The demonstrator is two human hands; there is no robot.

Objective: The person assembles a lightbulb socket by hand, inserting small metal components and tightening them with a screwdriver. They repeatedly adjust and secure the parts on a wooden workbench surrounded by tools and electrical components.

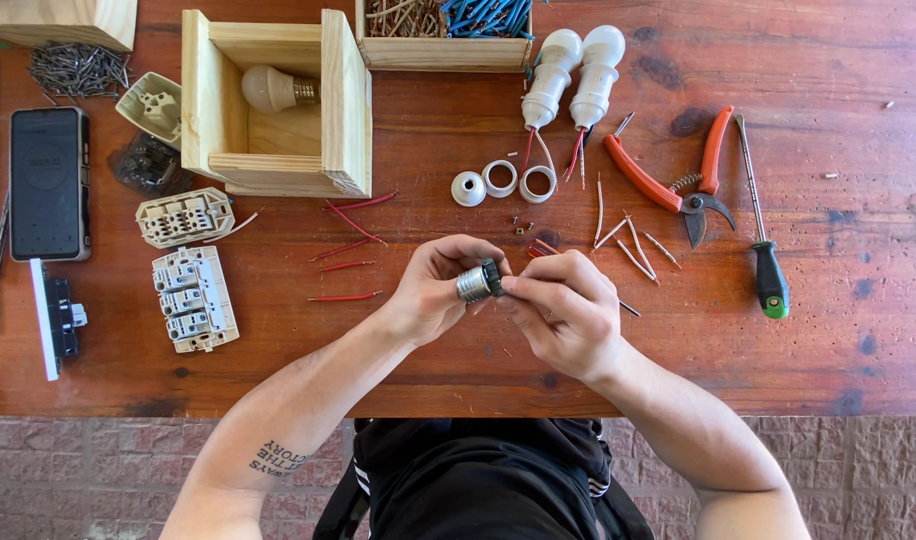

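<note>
I have one view only, head-worn, looking straight down on the wooden table (798, 370) from above, fairly close; my fingers (538, 290) sit just below frame centre.

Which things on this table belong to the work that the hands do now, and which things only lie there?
In the work:
- left hand and right hand, both holding the metal lamp socket
- white lamp holders with wires
- white rings

Only lying there:
- phone
- red pliers
- screwdriver
- switch blocks
- bulb in the wooden box
</note>
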